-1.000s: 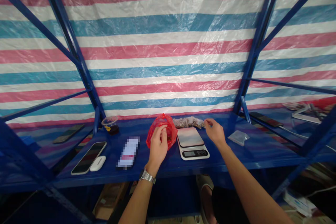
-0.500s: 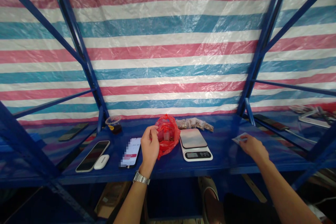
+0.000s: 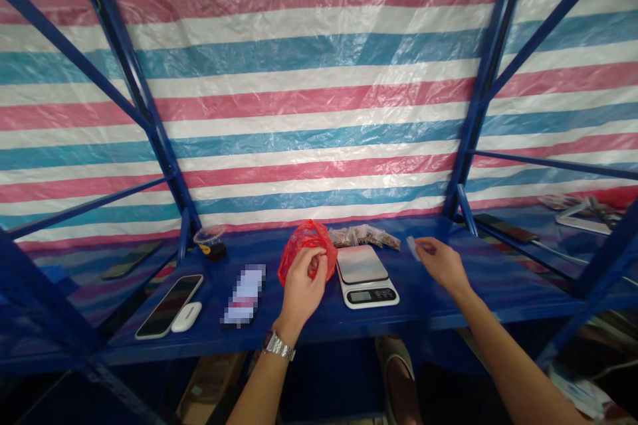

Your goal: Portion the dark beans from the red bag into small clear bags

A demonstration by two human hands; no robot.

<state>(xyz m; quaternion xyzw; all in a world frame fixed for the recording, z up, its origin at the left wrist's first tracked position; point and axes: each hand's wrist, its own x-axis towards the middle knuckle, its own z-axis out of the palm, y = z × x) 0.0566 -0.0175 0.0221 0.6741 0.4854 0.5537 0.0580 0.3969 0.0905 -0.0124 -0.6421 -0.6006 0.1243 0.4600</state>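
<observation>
My left hand point(image 3: 305, 282), with a metal-strap watch on its wrist, is over the front of an open red plastic bag point(image 3: 292, 255). Its fingers are curled together, and what they hold, if anything, is hidden. Held up to the right of the scale, my right hand point(image 3: 441, 264) pinches a small clear plastic bag point(image 3: 413, 248). Between the hands lies a white digital kitchen scale point(image 3: 363, 265) with a bare metal plate. Behind it, several small clear bags with brown contents point(image 3: 366, 236) lie in a row.
At the left are a dark-screened phone point(image 3: 169, 307), a white earbud case point(image 3: 187, 317), a lit phone point(image 3: 244, 295) and a plastic cup of dark liquid point(image 3: 213, 246). Blue shelf posts point(image 3: 461, 166) rise on both sides, with striped sheeting point(image 3: 319, 113) behind.
My left hand has moved from the red bag's left edge to over its front. My right hand has come left, nearer the scale, with the small clear bag. The view has shifted slightly.
</observation>
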